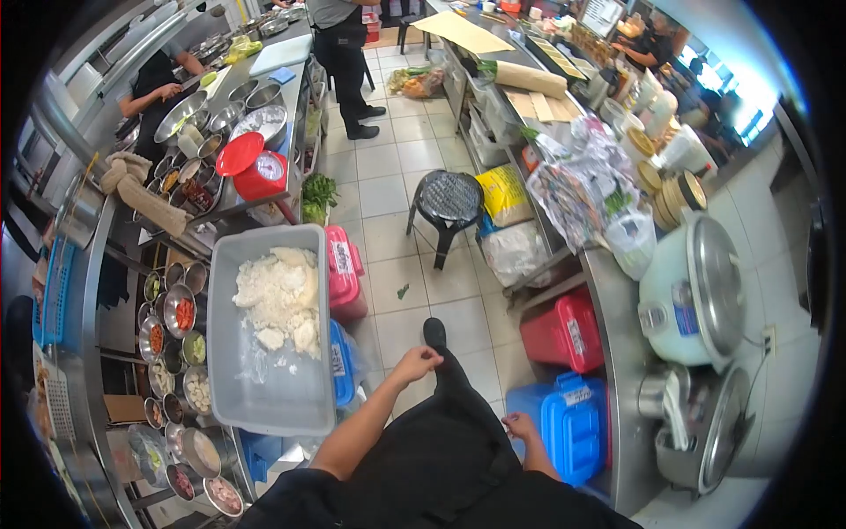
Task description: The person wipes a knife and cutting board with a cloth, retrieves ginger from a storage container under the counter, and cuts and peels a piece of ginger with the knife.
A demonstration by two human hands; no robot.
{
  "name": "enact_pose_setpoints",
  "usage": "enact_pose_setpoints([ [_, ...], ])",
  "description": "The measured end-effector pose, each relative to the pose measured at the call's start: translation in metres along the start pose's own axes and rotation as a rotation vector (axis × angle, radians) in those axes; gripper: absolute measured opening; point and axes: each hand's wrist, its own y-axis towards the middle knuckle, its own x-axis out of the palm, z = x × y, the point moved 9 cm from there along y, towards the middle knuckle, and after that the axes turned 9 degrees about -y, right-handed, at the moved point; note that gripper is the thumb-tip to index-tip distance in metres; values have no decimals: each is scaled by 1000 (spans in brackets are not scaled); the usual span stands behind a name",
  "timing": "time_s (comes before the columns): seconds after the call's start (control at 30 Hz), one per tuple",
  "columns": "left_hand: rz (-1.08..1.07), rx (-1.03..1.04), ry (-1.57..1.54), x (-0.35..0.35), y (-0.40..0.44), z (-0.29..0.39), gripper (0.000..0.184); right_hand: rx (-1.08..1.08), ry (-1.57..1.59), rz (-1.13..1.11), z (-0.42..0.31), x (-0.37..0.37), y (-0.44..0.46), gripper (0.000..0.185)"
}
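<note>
My left hand [418, 363] is held out in front of my dark apron [423, 458], its fingers drawn together with no object visible in them. Nearest to it on the left stands a grey plastic tub [269, 397] with a mass of white cooked rice [280, 295] toward its far end. My right hand [520, 427] hangs lower, beside a blue lidded bin [564, 423]. Its fingers curl inward, and I see nothing held there. One dark shoe [434, 332] shows on the tiles ahead.
A black stool [448, 198] stands in the tiled aisle. Left, a red scale [262, 176] and several metal bowls [183, 313] line the shelves. Right, a large rice cooker [692, 286] sits on the steel counter [608, 344]. A person in dark trousers [342, 66] stands ahead.
</note>
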Motion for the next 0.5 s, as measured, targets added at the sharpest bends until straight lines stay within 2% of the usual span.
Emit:
enact_pose_setpoints([
  [0.1, 97, -86, -88, -37, 29, 0, 32, 30, -50, -100, -49, -23, 45, 29],
  [0.2, 212, -160, -87, -83, 64, 10, 35, 8, -135, -241, -101, -41, 135, 29],
  [0.27, 252, -88, -31, -114, 92, 39, 37, -27, -115, -187, -165, -72, 185, 28],
  [0.37, 331, 16, 53, -158, 120, 92, 38, -222, -117, -42, -284, -122, 251, 28],
  [0.5, 456, 10, -168, -209, 160, 128, 29, -448, -270, 129, -453, -180, 295, 34],
])
